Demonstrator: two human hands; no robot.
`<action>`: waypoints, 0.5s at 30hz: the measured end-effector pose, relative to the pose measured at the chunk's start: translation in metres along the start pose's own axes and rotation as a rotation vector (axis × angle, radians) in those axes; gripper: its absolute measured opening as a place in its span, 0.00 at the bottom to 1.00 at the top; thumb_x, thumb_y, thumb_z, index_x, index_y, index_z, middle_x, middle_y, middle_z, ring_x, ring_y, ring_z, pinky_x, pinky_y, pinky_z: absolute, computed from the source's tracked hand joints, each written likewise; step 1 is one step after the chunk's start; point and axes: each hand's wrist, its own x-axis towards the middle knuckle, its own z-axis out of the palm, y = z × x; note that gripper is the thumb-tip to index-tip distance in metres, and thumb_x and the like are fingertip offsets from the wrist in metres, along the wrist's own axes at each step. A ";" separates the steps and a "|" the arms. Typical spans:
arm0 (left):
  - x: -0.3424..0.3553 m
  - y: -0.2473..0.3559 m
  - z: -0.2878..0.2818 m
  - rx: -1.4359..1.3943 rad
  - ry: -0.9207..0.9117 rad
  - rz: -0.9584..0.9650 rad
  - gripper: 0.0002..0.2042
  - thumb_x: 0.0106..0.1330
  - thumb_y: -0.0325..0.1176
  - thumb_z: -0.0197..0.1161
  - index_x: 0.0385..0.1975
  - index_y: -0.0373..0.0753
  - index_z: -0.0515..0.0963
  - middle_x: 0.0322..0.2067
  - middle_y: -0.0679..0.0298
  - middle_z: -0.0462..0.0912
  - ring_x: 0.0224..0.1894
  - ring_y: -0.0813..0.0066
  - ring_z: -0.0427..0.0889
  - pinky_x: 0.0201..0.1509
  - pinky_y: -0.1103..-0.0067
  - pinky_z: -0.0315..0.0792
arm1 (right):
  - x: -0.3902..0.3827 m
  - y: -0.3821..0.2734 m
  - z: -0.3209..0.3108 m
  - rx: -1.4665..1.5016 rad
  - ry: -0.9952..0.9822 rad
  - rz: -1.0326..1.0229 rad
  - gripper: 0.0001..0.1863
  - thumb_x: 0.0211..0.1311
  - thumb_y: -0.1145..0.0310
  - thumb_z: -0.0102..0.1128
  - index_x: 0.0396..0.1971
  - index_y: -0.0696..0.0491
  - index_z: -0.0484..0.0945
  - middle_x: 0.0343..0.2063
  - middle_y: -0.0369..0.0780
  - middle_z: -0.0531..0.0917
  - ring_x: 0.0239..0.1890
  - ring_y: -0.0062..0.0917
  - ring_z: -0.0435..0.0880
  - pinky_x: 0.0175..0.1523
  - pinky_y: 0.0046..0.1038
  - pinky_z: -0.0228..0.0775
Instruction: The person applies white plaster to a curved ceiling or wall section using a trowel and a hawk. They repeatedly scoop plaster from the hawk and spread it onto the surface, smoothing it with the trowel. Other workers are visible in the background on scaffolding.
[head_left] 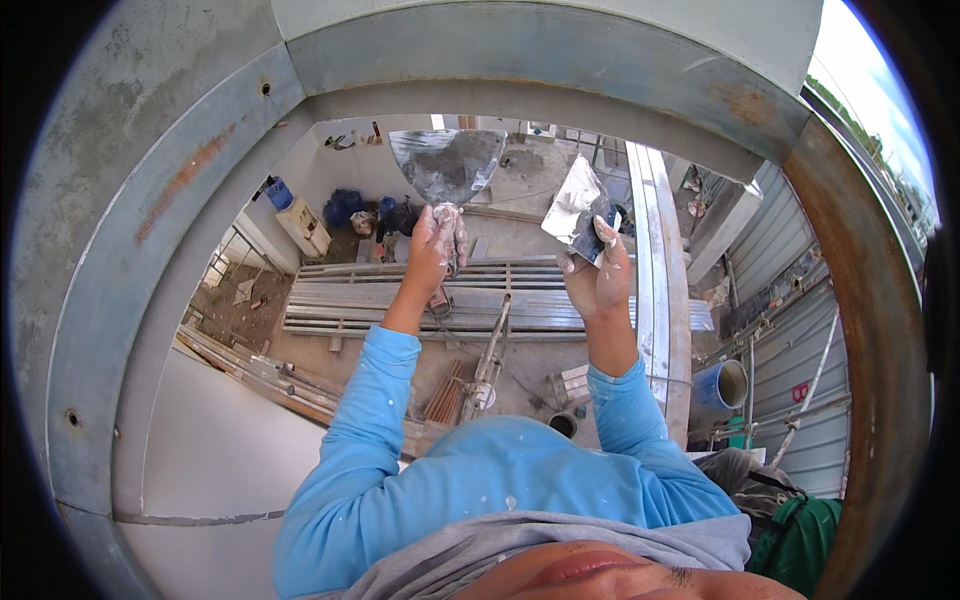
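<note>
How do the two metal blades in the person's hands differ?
The wide trowel blade in the left hand is larger and fan-shaped, pointing up with grey putty on its face; the smaller putty knife in the right hand is roughly square, tilted leftward, and looks shinier with less putty. Both are flat metal blades held up toward the metal frame.

Planks (400, 300) and perhaps pipes (445, 395) on ground (520, 180).
</note>
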 end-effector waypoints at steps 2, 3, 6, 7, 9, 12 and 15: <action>-0.004 0.010 0.008 -0.222 -0.075 -0.134 0.18 0.76 0.48 0.46 0.30 0.40 0.68 0.16 0.68 0.67 0.13 0.77 0.65 0.17 0.81 0.63 | 0.000 0.002 0.000 0.103 0.012 0.011 0.18 0.68 0.65 0.52 0.55 0.55 0.70 0.43 0.38 0.83 0.36 0.22 0.83 0.26 0.25 0.71; -0.003 0.011 0.005 -0.378 -0.273 -0.188 0.20 0.75 0.50 0.45 0.26 0.41 0.66 0.14 0.68 0.66 0.11 0.78 0.63 0.15 0.81 0.62 | -0.002 0.005 0.003 0.125 -0.003 0.037 0.17 0.68 0.65 0.52 0.53 0.55 0.72 0.42 0.38 0.83 0.35 0.22 0.83 0.25 0.24 0.69; -0.002 0.023 0.018 -0.500 -0.535 -0.263 0.25 0.74 0.57 0.40 0.19 0.45 0.61 0.09 0.70 0.60 0.07 0.80 0.58 0.12 0.81 0.57 | -0.007 0.018 0.021 0.049 -0.017 0.074 0.16 0.68 0.65 0.52 0.52 0.55 0.73 0.40 0.38 0.83 0.35 0.22 0.83 0.26 0.25 0.70; 0.000 0.022 0.021 -0.531 -0.579 -0.258 0.25 0.74 0.57 0.41 0.19 0.45 0.61 0.08 0.70 0.59 0.06 0.80 0.57 0.12 0.81 0.57 | -0.007 0.021 0.026 0.024 -0.054 0.083 0.15 0.69 0.66 0.53 0.51 0.56 0.73 0.40 0.38 0.83 0.36 0.22 0.83 0.27 0.26 0.71; -0.001 0.015 0.020 -0.598 -0.634 -0.302 0.25 0.74 0.58 0.42 0.19 0.46 0.62 0.10 0.71 0.59 0.07 0.80 0.57 0.11 0.81 0.57 | -0.005 0.027 0.027 -0.022 -0.025 0.074 0.15 0.69 0.66 0.53 0.51 0.56 0.73 0.40 0.39 0.83 0.35 0.23 0.83 0.27 0.27 0.72; 0.004 0.008 0.016 -0.641 -0.742 -0.369 0.24 0.75 0.56 0.43 0.19 0.47 0.61 0.12 0.71 0.62 0.08 0.81 0.58 0.12 0.79 0.60 | 0.006 0.025 0.021 -0.102 0.011 0.062 0.13 0.69 0.67 0.53 0.49 0.57 0.72 0.40 0.39 0.83 0.33 0.23 0.83 0.27 0.28 0.74; 0.014 -0.013 -0.018 0.046 -0.629 -0.193 0.12 0.74 0.41 0.48 0.39 0.38 0.70 0.28 0.61 0.70 0.24 0.69 0.70 0.28 0.74 0.69 | 0.013 0.016 0.025 -0.180 0.087 0.040 0.12 0.68 0.68 0.54 0.47 0.57 0.73 0.38 0.39 0.82 0.34 0.24 0.83 0.27 0.28 0.74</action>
